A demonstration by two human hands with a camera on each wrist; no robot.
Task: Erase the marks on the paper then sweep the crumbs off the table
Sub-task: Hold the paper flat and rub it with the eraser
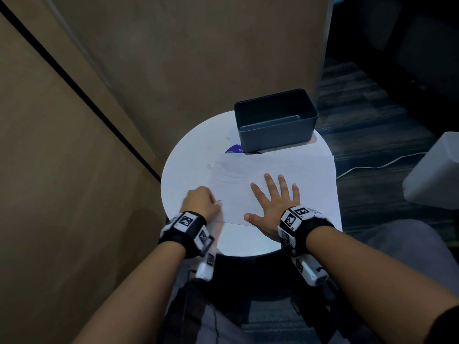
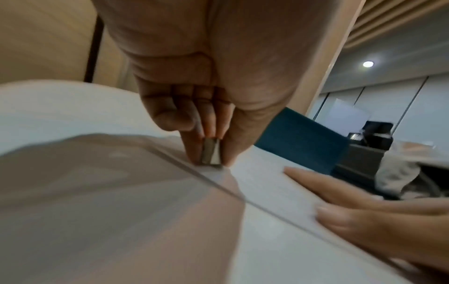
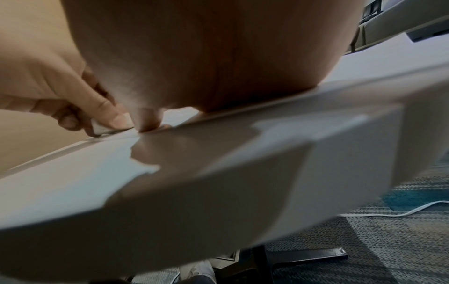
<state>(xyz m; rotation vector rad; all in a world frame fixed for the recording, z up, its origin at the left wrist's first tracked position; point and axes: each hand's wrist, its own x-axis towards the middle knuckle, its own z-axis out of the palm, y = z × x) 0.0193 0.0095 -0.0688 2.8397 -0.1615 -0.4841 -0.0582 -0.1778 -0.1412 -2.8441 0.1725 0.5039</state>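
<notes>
Pinching a small pale eraser (image 2: 210, 153) between thumb and fingertips, the left hand (image 1: 200, 202) presses its lower edge onto the near left corner of the paper (image 1: 308, 175), while the right hand (image 1: 272, 202) lies flat on the sheet with fingers spread, holding nothing. The paper is a thin, limp white sheet lying on the round, smooth white desk (image 1: 188, 155), its right side reaching past the rim; it would likely crease or slide under rubbing unless pinned close to the stroke, so a flat palm beside the eraser suits it. The eraser looks like a short, firm block with a greyed face, light and easy to lose from the grip, best held low near its working end. Faint grey marks show on the sheet's far left part. A dark, rigid, rectangular box (image 1: 275, 120) stands at the desk's far side
</notes>
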